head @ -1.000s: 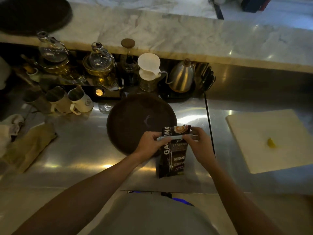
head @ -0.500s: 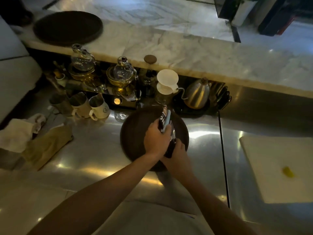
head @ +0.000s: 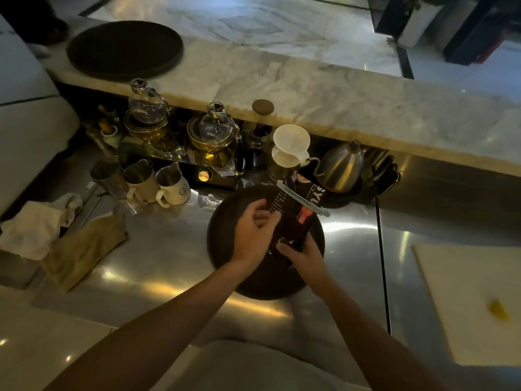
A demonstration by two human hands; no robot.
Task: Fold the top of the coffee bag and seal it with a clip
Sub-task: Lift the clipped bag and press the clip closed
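Observation:
The dark coffee bag (head: 296,210) is held tilted over the round dark tray (head: 225,221), its folded top pointing away from me. A long pale clip (head: 303,198) lies across the bag just below the fold. My left hand (head: 253,230) holds the bag's left side with the fingers curled onto it. Lower down, my right hand (head: 301,253) grips the bag's bottom end from below.
Behind the tray stand a white dripper (head: 291,145) on a server and a steel gooseneck kettle (head: 342,166). Metal pitchers (head: 158,182) and glass siphons (head: 146,104) are at the left, cloths (head: 81,246) further left. A white cutting board (head: 468,300) lies at the right.
The bag was upright on the counter with both hands at the clip. It has been lifted forward over the tray and turned. My right hand shifted to its bottom end.

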